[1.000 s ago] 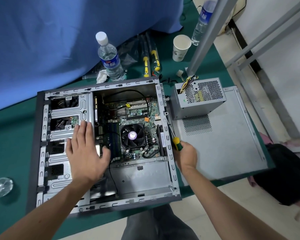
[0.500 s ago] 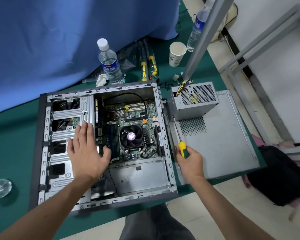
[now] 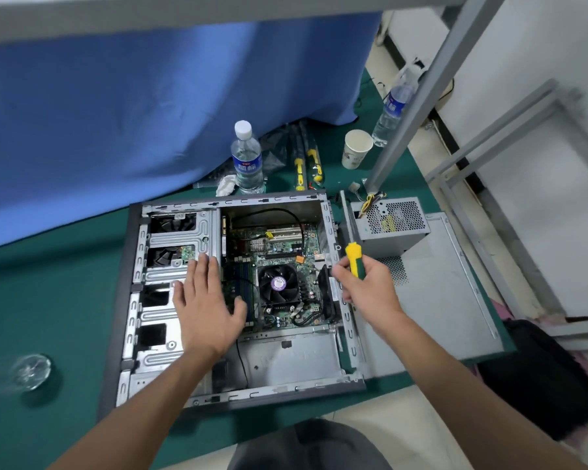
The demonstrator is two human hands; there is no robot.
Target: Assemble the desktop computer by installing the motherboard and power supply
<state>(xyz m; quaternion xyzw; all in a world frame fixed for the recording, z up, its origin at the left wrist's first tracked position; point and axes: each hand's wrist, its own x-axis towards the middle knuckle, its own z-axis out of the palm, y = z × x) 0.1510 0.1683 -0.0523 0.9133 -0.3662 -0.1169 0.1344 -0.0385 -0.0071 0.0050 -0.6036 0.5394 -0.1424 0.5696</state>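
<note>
Green worktop (image 3: 48,300): case (image 3: 319,390) under my hands, motherboard (image 3: 286,252) seated between them. Left hand (image 3: 206,307) flat, fingers straight, on drive cage (image 3: 174,235). Right hand (image 3: 367,288) grips screwdriver (image 3: 354,261); power supply (image 3: 387,225) just beyond it, outside the case.

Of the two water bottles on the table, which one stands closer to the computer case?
The white-capped water bottle standing just behind the case; the other bottle stands farther back, beyond the paper cup.

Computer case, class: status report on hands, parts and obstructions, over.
Left hand flat on drive cage. Right hand grips screwdriver. Motherboard in case; power supply outside. No obstruction visible.
</note>
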